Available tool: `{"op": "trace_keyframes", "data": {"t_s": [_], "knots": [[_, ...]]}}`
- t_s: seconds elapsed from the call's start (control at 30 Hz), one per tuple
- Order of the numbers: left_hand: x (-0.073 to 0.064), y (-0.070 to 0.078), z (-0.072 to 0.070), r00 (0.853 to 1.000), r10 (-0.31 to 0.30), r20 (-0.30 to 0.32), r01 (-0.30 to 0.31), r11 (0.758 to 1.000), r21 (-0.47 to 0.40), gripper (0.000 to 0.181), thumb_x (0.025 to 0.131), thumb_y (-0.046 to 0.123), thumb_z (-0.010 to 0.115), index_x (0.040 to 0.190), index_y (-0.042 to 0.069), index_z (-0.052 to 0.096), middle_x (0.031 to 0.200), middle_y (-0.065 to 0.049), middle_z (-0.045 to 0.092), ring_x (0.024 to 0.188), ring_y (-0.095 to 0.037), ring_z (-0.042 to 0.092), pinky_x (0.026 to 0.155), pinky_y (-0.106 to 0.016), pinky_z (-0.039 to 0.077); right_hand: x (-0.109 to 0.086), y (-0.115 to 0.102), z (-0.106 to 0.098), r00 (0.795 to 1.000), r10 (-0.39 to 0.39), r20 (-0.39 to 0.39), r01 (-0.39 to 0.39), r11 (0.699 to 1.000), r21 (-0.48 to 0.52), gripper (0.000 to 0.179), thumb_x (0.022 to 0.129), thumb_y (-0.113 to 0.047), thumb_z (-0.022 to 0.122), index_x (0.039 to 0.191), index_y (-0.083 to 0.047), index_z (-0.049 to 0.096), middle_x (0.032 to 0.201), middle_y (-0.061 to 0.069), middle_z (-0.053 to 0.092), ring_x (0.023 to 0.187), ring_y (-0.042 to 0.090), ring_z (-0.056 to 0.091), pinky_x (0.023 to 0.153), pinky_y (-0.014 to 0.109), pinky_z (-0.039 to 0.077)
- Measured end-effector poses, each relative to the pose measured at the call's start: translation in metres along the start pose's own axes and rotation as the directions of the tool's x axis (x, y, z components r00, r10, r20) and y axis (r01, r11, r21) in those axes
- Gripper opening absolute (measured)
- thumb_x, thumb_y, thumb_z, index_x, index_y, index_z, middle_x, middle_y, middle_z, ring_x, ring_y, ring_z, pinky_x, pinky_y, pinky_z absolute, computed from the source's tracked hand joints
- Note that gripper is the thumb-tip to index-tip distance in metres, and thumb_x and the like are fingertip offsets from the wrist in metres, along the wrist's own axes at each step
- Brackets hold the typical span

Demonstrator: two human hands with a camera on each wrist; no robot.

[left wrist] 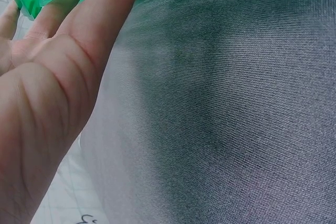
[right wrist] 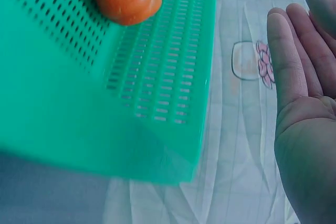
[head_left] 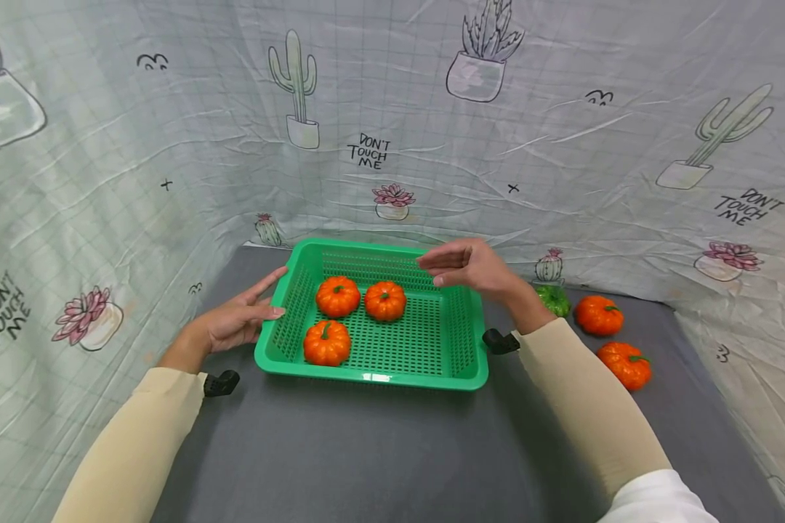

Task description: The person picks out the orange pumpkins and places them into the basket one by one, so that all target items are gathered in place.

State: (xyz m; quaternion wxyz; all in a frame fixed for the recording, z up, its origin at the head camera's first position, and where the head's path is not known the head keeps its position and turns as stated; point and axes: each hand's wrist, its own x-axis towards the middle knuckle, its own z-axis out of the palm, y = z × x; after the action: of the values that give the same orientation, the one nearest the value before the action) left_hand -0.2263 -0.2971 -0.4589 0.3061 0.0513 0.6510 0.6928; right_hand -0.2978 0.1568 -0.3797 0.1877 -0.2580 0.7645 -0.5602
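- The left hand (head_left: pixel 240 318) is at the basket's left edge, its fingers extended and spread apart, with the thumb and forefinger touching the rim.
- The right hand (head_left: pixel 474 270) hangs over the basket's back right corner, its fingers straight and close together, the thumb slightly apart from them; the right wrist view shows its palm bare.
- The green basket (head_left: pixel 373 379) stands toward the back edge of the dark table (head_left: pixel 366 450), left of its middle.
- Three orange pumpkins sit in the basket: the first pumpkin (head_left: pixel 337 298) near its back left corner, the second pumpkin (head_left: pixel 385 302) just beside that one and nearer the middle, the third pumpkin (head_left: pixel 327 344) by the front left corner.
- Toward the table's back right corner lie two more, the fourth pumpkin (head_left: pixel 599 316) near the back edge and the fifth pumpkin (head_left: pixel 624 365) nearer the right edge.
- A green vegetable (head_left: pixel 553 299) lies at the back edge, partly hidden by the right arm.
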Motion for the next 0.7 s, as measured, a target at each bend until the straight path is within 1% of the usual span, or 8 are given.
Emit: {"op": "trace_keyframes", "data": {"t_s": [0.2, 0.33, 0.43, 0.47, 0.57, 0.7], "knots": [[0.001, 0.000, 0.000, 1.000, -0.001, 0.002, 0.001, 1.000, -0.003, 0.091, 0.107, 0.011, 0.057, 0.165, 0.050, -0.001, 0.175, -0.019, 0.010, 0.114, -0.020, 0.072, 0.095, -0.047, 0.058, -0.010, 0.002, -0.011, 1.000, -0.009, -0.020, 0.009, 1.000, -0.002, 0.046, 0.090, 0.006, 0.075, 0.135, 0.010, 0.064, 0.136, 0.023, 0.068, 0.113, 0.006, 0.073, 0.097, 0.033, 0.060], [0.001, -0.001, -0.001, 1.000, -0.005, -0.002, 0.005, 1.000, -0.006, 0.091, 0.107, 0.012, 0.057, 0.165, 0.050, -0.001, 0.173, -0.018, 0.015, 0.114, -0.020, 0.072, 0.095, -0.047, 0.058, -0.017, 0.003, -0.017, 0.999, -0.001, -0.035, 0.000, 1.000, -0.031, 0.045, 0.091, 0.006, 0.074, 0.135, 0.010, 0.064, 0.136, 0.025, 0.067, 0.111, 0.004, 0.073, 0.095, 0.031, 0.061], [0.002, -0.001, -0.001, 1.000, -0.002, -0.003, 0.002, 1.000, -0.009, 0.090, 0.107, 0.012, 0.057, 0.165, 0.050, 0.000, 0.172, -0.017, 0.017, 0.114, -0.020, 0.072, 0.095, -0.048, 0.058, -0.023, 0.004, -0.022, 0.999, 0.014, -0.047, -0.017, 0.998, -0.058, 0.045, 0.091, 0.004, 0.075, 0.135, 0.008, 0.065, 0.137, 0.026, 0.066, 0.112, 0.004, 0.073, 0.095, 0.030, 0.060], [0.002, -0.001, -0.001, 1.000, -0.002, -0.003, 0.002, 1.000, -0.009, 0.090, 0.107, 0.012, 0.057, 0.165, 0.050, 0.000, 0.172, -0.017, 0.017, 0.114, -0.020, 0.072, 0.095, -0.048, 0.058, -0.025, 0.004, -0.024, 0.999, 0.017, -0.051, -0.020, 0.998, -0.066, 0.045, 0.091, 0.003, 0.075, 0.135, 0.007, 0.065, 0.138, 0.026, 0.066, 0.113, 0.007, 0.073, 0.095, 0.029, 0.060], [0.002, -0.001, -0.001, 1.000, -0.004, 0.003, 0.004, 1.000, -0.014, 0.090, 0.107, 0.011, 0.057, 0.165, 0.050, 0.000, 0.173, -0.017, 0.016, 0.116, -0.020, 0.071, 0.096, -0.048, 0.058, -0.030, 0.005, -0.029, 0.997, 0.030, -0.065, -0.035, 0.996, -0.083, 0.045, 0.091, 0.001, 0.076, 0.135, 0.006, 0.066, 0.138, 0.027, 0.066, 0.115, 0.010, 0.074, 0.095, 0.028, 0.060], [0.001, 0.000, -0.001, 1.000, -0.011, 0.008, 0.011, 1.000, -0.020, 0.091, 0.107, 0.012, 0.057, 0.165, 0.051, -0.001, 0.174, -0.018, 0.013, 0.116, -0.020, 0.071, 0.096, -0.048, 0.058, -0.037, 0.009, -0.035, 0.996, 0.027, -0.085, -0.035, 0.994, -0.102, 0.043, 0.092, 0.001, 0.075, 0.134, 0.005, 0.066, 0.137, 0.028, 0.066, 0.113, 0.008, 0.074, 0.093, 0.028, 0.060]]}}
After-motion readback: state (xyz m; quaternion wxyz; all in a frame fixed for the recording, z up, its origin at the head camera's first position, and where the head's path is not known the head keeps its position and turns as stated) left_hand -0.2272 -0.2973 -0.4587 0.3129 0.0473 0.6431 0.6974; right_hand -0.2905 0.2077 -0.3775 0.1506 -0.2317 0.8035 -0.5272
